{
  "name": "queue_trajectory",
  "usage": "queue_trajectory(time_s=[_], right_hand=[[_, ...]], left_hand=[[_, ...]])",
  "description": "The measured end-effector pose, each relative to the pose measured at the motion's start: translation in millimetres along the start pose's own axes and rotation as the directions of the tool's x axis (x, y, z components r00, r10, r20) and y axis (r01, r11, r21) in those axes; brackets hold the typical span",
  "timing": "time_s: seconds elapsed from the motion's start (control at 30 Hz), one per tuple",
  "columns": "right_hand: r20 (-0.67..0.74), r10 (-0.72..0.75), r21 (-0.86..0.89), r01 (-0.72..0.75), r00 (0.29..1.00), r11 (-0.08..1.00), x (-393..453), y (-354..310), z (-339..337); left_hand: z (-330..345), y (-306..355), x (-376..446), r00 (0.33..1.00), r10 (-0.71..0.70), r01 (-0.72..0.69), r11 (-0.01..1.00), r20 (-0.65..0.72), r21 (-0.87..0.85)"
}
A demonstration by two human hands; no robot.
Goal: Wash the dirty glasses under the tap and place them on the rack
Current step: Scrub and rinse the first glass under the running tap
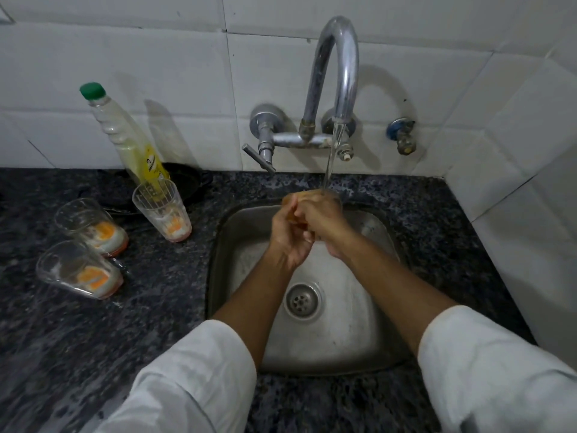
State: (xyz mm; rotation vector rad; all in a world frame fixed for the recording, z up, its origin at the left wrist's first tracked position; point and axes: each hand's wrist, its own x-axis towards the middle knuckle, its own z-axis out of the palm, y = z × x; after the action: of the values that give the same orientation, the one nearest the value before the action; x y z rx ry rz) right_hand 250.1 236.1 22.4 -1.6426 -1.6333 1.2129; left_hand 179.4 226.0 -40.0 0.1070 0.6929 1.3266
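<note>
Over the steel sink [368, 345], both my hands hold a glass [327, 193] under the running tap [338, 70]. My right hand [321, 225] grips the glass from the right. My left hand [288, 235] has its fingers curled at the glass's left side, near the rim. Most of the glass is hidden by my hands. Three dirty glasses with orange and white residue stand or lie on the dark counter to the left: one upright [162, 210], two on their sides [90, 226] [78, 270].
A dish soap bottle [125, 135] with a green cap leans against the tiled wall behind the upright glass. A tap lever [259, 157] sticks out left of the spout. The tiled wall closes in at the right. The drain [301, 300] lies in the sink's middle.
</note>
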Motion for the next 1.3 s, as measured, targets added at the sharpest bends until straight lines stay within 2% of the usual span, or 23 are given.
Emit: queue_trajectory(time_s=[0.03,0.1,0.13,0.23,0.3,0.37,0.4,0.47,0.5,0.53,0.6,0.63,0.7,0.77,0.83,0.87,0.93,1.0,1.03,1.1,1.17,1.23,1.3], right_hand=[[0.022,-0.163,-0.190,0.164,0.986,0.968,0.4,4.1,-4.2],[0.289,-0.350,-0.570,0.454,0.891,0.684,-0.3,16.1,-16.1],[0.397,-0.344,-0.639,0.525,0.851,0.562,0.8,21.6,-22.1],[0.417,-0.358,-0.695,0.547,0.835,0.466,2.7,29.8,-24.3],[0.209,-0.331,-0.623,0.386,0.920,0.680,-3.3,16.4,-10.4],[0.076,-0.023,-0.148,0.034,0.997,0.988,-6.5,-3.0,-3.0],[0.098,0.109,0.119,-0.120,0.989,0.986,-7.4,-7.6,0.2],[0.104,0.007,0.053,-0.012,0.995,0.999,-9.4,-0.1,-1.2],[0.173,-0.161,-0.243,0.200,0.972,0.949,-9.2,8.2,-5.6],[0.283,-0.263,-0.528,0.379,0.922,0.760,-5.6,17.7,-11.4],[0.447,-0.236,-0.767,0.505,0.863,0.396,-3.4,25.5,-25.5],[0.438,-0.211,-0.792,0.486,0.874,0.369,-3.4,25.5,-27.8],[0.347,-0.224,-0.757,0.413,0.911,0.506,-4.6,14.9,-19.7],[0.182,-0.068,-0.333,0.126,0.981,0.935,-9.4,2.2,-10.6],[0.173,-0.037,0.000,0.037,0.984,0.999,-8.1,2.0,-7.3],[0.219,-0.151,-0.195,0.195,0.964,0.961,-9.0,6.2,-10.9],[0.431,-0.218,-0.702,0.478,0.875,0.529,-7.4,16.2,-22.0],[0.494,-0.204,-0.812,0.532,0.845,0.242,-8.0,19.7,-27.4],[0.468,-0.254,-0.810,0.525,0.847,0.261,-6.9,19.0,-24.3],[0.327,-0.294,-0.718,0.439,0.898,0.541,-6.0,15.1,-16.3],[0.196,-0.150,-0.222,0.193,0.969,0.956,0.2,19.3,-9.6],[0.152,0.049,0.370,-0.103,0.987,0.923,-3.3,28.5,-6.0],[0.166,0.188,0.707,-0.249,0.968,0.661,-8.0,43.1,-3.6]], left_hand=[[0.5,3.7,1.1,1.000,-0.017,0.017,1.000,-0.015,0.026],[5.9,15.8,1.2,0.994,-0.088,0.100,0.976,-0.072,0.193],[8.1,21.5,1.4,0.983,-0.120,0.158,0.942,-0.141,0.295],[9.7,23.5,-0.4,0.967,-0.152,0.221,0.902,-0.206,0.371],[10.2,16.5,-5.9,0.987,-0.128,0.153,0.944,-0.102,0.293],[8.7,5.2,-10.6,0.996,-0.082,0.086,0.990,-0.038,0.114],[5.7,2.5,-8.8,0.997,-0.069,0.071,0.996,-0.032,0.050],[5.4,5.1,-5.1,0.997,-0.080,0.081,0.996,-0.022,0.036],[6.7,9.6,-3.7,0.995,-0.089,0.094,0.989,-0.050,0.110],[7.0,14.4,-2.1,0.989,-0.115,0.131,0.971,-0.091,0.198],[3.7,17.0,-1.2,0.968,-0.187,0.230,0.924,-0.165,0.306],[3.0,16.9,-5.5,0.964,-0.207,0.251,0.918,-0.169,0.307],[1.7,11.0,-13.8,0.980,-0.173,0.191,0.950,-0.097,0.247],[4.4,1.8,-21.3,0.995,-0.099,0.099,0.989,-0.005,0.108],[9.7,0.7,-14.8,0.996,-0.059,0.064,0.995,-0.064,0.081],[10.8,2.9,-11.3,0.992,-0.071,0.083,0.990,-0.108,0.110],[9.2,10.2,-4.8,0.978,-0.145,0.174,0.964,-0.150,0.200],[1.1,12.1,-4.7,0.964,-0.182,0.233,0.931,-0.193,0.283],[-3.4,10.0,-6.6,0.968,-0.191,0.231,0.932,-0.163,0.279],[-8.8,0.8,-7.3,0.982,-0.170,0.180,0.971,-0.077,0.159],[-9.6,-5.0,-6.9,0.996,-0.073,0.073,0.997,-0.046,-0.004],[-5.8,-4.0,-5.7,0.995,0.027,-0.030,0.999,-0.098,-0.036],[-1.5,-0.7,-5.3,0.975,0.114,-0.100,0.992,-0.193,0.080]])
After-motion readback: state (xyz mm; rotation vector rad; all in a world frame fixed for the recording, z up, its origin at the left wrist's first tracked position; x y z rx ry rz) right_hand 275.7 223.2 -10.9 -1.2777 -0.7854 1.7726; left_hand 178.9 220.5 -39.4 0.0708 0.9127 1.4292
